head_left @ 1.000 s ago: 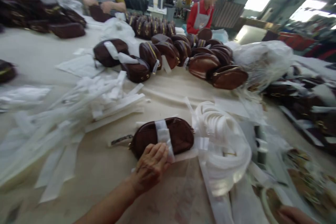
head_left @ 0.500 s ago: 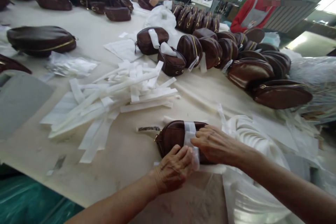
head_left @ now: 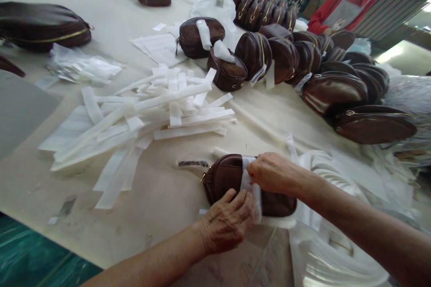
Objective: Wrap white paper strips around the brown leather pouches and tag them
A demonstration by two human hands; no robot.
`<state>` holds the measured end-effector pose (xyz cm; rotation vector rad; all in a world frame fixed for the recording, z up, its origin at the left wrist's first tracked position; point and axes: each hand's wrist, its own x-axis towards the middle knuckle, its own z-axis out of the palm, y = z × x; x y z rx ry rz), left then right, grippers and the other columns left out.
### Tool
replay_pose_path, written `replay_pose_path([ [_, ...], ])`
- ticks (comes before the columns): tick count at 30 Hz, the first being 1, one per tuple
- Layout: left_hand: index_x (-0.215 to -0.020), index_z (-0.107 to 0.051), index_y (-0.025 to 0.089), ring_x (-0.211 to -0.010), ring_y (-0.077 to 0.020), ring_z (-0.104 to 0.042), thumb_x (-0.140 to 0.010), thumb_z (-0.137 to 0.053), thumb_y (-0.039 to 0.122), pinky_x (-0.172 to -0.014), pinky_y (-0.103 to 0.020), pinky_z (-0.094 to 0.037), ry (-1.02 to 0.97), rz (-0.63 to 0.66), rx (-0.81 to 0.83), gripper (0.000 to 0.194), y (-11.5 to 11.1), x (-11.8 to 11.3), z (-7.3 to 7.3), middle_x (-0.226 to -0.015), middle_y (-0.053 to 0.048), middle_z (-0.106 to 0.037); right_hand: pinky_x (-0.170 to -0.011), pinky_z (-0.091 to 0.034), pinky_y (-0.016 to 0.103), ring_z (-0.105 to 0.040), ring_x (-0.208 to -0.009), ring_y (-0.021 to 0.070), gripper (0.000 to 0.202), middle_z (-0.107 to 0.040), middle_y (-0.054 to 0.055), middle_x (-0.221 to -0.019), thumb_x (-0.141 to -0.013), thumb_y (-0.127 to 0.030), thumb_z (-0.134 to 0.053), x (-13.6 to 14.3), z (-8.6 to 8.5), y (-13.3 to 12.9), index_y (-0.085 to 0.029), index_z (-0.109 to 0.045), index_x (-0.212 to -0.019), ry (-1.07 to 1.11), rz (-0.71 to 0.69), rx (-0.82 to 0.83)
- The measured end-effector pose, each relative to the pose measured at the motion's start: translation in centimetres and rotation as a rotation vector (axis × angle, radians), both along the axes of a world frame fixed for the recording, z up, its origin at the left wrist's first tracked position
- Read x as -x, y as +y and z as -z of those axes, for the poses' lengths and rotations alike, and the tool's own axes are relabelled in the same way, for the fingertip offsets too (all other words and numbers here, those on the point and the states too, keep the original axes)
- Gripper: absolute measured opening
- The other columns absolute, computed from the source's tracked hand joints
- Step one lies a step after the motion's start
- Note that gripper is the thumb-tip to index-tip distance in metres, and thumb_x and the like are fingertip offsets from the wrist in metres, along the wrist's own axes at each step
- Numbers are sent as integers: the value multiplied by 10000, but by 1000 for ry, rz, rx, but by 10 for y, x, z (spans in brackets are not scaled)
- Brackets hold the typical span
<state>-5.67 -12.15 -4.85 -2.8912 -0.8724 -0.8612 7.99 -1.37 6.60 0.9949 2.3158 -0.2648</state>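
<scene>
A dark brown leather pouch (head_left: 279, 203) lies near the table's front, with a strip of white wrapping (head_left: 247, 175) round its middle. My left hand (head_left: 229, 219) rests on the pouch's near side, its bent fingers pressed on the lower part of the strip. Over the upper part, my right hand (head_left: 272, 172) has its fingers curled together at the strip's edge, pinching it. A zip pull shows at the pouch's left end, beside a small clear packet with dark contents (head_left: 193, 163).
Loose white strips (head_left: 134, 121) are heaped left of the pouch. Brown round bags (head_left: 335, 92) stand in a row behind, some with white wrapping. White foam sheeting (head_left: 319, 170) lies at the right. Two people stand across the table, one in red sleeves (head_left: 321, 13).
The view has shifted, so the far bags sit higher and farther right. My right hand has risen slightly off the pouch's right end, which now shows more. My left hand stays on the strip.
</scene>
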Motion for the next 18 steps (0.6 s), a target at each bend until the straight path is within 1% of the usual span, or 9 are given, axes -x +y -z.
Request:
replay_pose_path([
  [2,-1158,-561,63,-1129,-268,-482,-857,-526,212,-924,-411,-390,-9,3,-3,337,0,0,0,-1200,-128,-555,-496,-298,245,-667,-655,197,86,-712,98,-700,-780,-178,-627,-4,2,4,-155,-707,-802,47,14,-37],
  [5,-1145,-568,69,-1122,-256,-486,-861,-521,230,-927,-398,-391,-16,2,-8,330,0,1,-1,-1190,-123,-568,-485,-278,237,-633,-620,180,226,-691,51,-674,-710,-276,-732,-14,9,18,-163,-679,-898,149,99,-100],
  [7,-1136,-573,76,-1117,-250,-490,-863,-515,244,-924,-391,-394,-15,1,-8,326,0,1,-2,-1190,-120,-573,-479,-272,231,-590,-569,156,212,-652,2,-611,-687,-320,-753,-22,14,31,-191,-680,-838,205,179,-81],
  [9,-1133,-573,77,-1117,-249,-491,-863,-510,252,-922,-389,-396,-13,-1,-7,328,0,2,-2,-1192,-124,-574,-501,-297,224,-562,-557,139,114,-622,-22,-586,-717,-301,-729,-31,18,41,-208,-680,-761,262,241,-75],
  [11,-1129,-573,73,-1116,-252,-494,-862,-507,249,-923,-393,-395,-13,1,-8,327,0,2,-2,-1192,-131,-574,-565,-347,225,-571,-622,142,49,-641,-4,-668,-786,-243,-660,-41,22,40,-198,-679,-789,314,287,-139],
  [12,-1130,-571,71,-1111,-253,-497,-862,-505,243,-920,-394,-396,-13,2,-10,325,0,2,-2,-1192,-134,-573,-609,-372,231,-578,-668,147,77,-650,16,-726,-825,-223,-611,-46,24,34,-183,-676,-816,364,302,-201],
  [14,-1127,-569,65,-1102,-253,-503,-862,-504,230,-911,-394,-401,-15,4,-18,319,0,1,-1,-1183,-141,-572,-694,-407,256,-580,-751,161,164,-653,58,-817,-886,-211,-516,-53,29,10,-155,-667,-858,534,283,-339],
  [16,-1110,-574,62,-1094,-253,-508,-860,-506,214,-909,-391,-406,-25,6,-33,301,1,0,0,-1162,-147,-575,-751,-425,283,-573,-806,172,213,-652,79,-855,-908,-190,-457,-57,37,-23,-144,-663,-890,757,171,-430],
  [18,-1081,-582,62,-1083,-251,-514,-859,-508,192,-915,-388,-410,-50,6,-47,267,1,-1,0,-1138,-150,-578,-789,-427,315,-559,-889,192,242,-663,92,-924,-901,-138,-424,-58,48,-56,-146,-654,-975,867,46,-468],
])
